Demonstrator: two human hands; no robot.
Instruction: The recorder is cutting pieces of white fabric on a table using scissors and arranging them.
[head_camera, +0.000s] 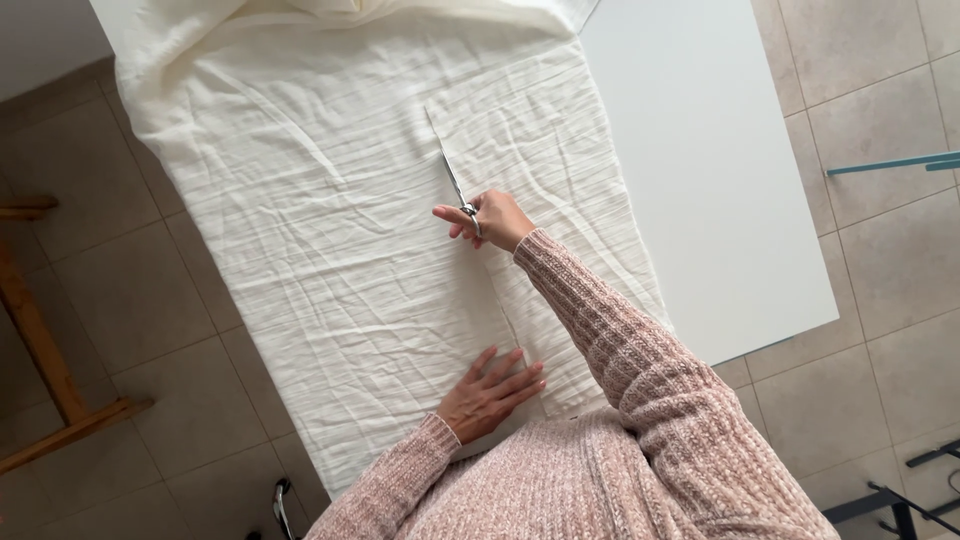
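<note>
A crinkled cream fabric (330, 200) lies spread over a white table (700, 170). My right hand (490, 218) grips metal scissors (455, 185), whose blades point away from me along a cut line that runs up the cloth. My left hand (490, 393) lies flat, fingers spread, on the near part of the fabric beside the cut. Both arms wear a pink knitted sweater.
The table's bare white part lies right of the fabric, with its edge near the tiled floor (880, 250). A wooden frame (40, 350) stands at left. Dark metal legs (900, 490) sit at the lower right, and a thin blue bar (890, 163) at right.
</note>
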